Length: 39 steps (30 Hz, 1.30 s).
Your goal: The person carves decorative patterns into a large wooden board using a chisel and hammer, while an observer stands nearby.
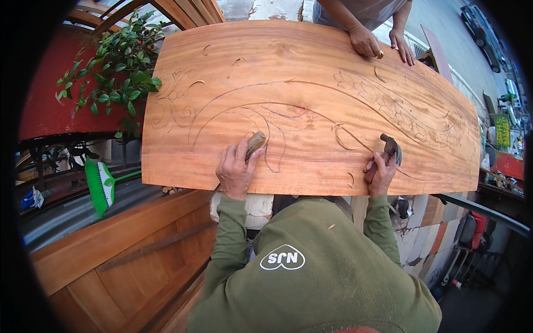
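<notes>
A wide wooden panel [311, 61] lies in front of me, with curved pencil lines, leaf shapes and some carved grooves on its face. My left hand [236, 175] is closed round a chisel [256, 143] near the panel's front edge. The chisel's wooden handle points up, and its thin blade slants down past the edge. My right hand [382, 173], also near that edge, grips a claw hammer [392, 147] with a dark metal head. Its handle is mostly hidden by my fingers. Curled wood shavings [344, 139] lie on the panel between and beyond my hands.
Across the panel, another person's hands [363, 41] rest at its far edge. A leafy plant [125, 66] overhangs the left end. Below it lies a green broom [101, 186]. A panelled wooden door [150, 261] lies at lower left. A parked car [481, 36] stands far right.
</notes>
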Tool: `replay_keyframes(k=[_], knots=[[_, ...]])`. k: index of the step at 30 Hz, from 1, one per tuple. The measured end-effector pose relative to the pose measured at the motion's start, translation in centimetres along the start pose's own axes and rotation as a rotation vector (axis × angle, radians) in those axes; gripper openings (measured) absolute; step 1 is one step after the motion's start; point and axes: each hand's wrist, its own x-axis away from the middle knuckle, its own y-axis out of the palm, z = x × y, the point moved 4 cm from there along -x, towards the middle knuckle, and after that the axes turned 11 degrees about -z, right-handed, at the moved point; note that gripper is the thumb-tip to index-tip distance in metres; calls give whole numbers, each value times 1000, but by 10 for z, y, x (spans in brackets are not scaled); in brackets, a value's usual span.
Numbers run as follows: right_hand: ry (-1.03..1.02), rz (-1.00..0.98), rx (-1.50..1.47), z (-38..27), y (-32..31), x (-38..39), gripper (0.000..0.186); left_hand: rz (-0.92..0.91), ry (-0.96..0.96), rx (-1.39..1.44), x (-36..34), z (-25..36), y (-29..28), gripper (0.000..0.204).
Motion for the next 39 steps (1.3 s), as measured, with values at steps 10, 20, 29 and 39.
replay_keyframes(k=[10, 20, 29, 39], knots=[[139, -55, -34, -1, -6, -8, 46, -153, 521, 308, -117, 167, 58, 45], [80, -95, 257, -32, -35, -28, 74, -95, 728, 350, -210, 219, 159, 52], [37, -77, 161, -53, -23, -86, 76, -74, 584, 440, -243, 193, 176, 50], [-116, -141, -15, -60, 73, -165, 66, -22, 451, 455, -261, 167, 159, 49]])
